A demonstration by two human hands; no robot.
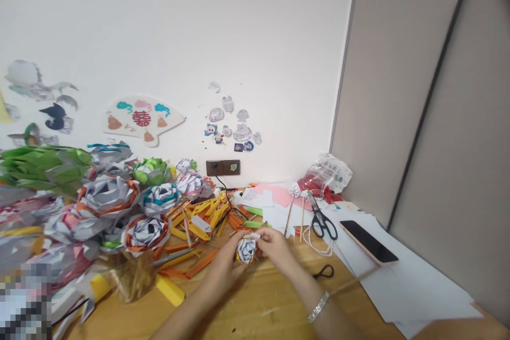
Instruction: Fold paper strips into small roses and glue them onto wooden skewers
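Both my hands meet over the wooden table point(258, 303) around a small folded paper flower point(246, 248), white and grey with a yellow edge. My left hand point(226, 265) cups it from the left with fingers curled. My right hand point(274, 247) pinches its right side; a bracelet point(319, 306) sits on that wrist. Loose orange and yellow paper strips point(203, 220) lie just behind the flower.
Several finished paper flowers point(107, 196) pile up on the left. Black scissors point(322, 220), a bead string point(319, 244), wooden sticks point(295, 215), a phone point(368, 241) on white sheets point(418, 287) and a plastic bag point(326, 175) lie right. A wall socket point(223, 167) with cable sits behind.
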